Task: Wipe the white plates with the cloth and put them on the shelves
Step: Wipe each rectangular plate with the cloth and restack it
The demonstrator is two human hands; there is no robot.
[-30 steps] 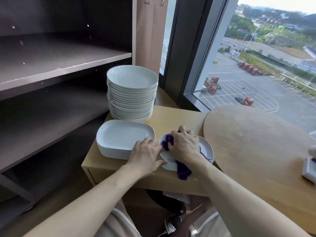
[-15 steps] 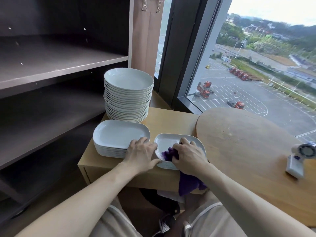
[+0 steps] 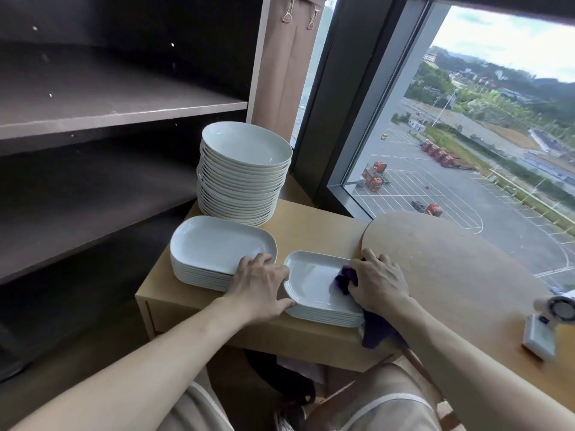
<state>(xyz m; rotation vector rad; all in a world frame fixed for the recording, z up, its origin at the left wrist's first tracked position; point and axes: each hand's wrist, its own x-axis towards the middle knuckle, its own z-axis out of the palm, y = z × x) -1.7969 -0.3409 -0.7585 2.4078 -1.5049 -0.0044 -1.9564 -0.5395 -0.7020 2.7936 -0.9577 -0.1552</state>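
A small stack of white square plates (image 3: 311,283) sits at the front of the wooden cabinet top (image 3: 314,231). My right hand (image 3: 378,279) presses a purple cloth (image 3: 343,279) onto the right side of the top plate; the cloth's tail hangs over the front edge. My left hand (image 3: 259,287) grips the left edge of that stack. To the left lies a stack of white oblong plates (image 3: 214,247). Behind it stands a tall stack of round white plates (image 3: 245,147). The dark shelves (image 3: 118,107) on the left hold nothing.
A rounded wooden tabletop (image 3: 466,275) adjoins the cabinet on the right, with a small white handheld fan (image 3: 547,325) near its right edge. A beige curtain (image 3: 286,60) and a large window stand behind. My knees show below the cabinet.
My right hand has slid the cloth from the plate's left side over to its right side. My left hand has stayed on the plate's left edge. The camera view shifted slightly.
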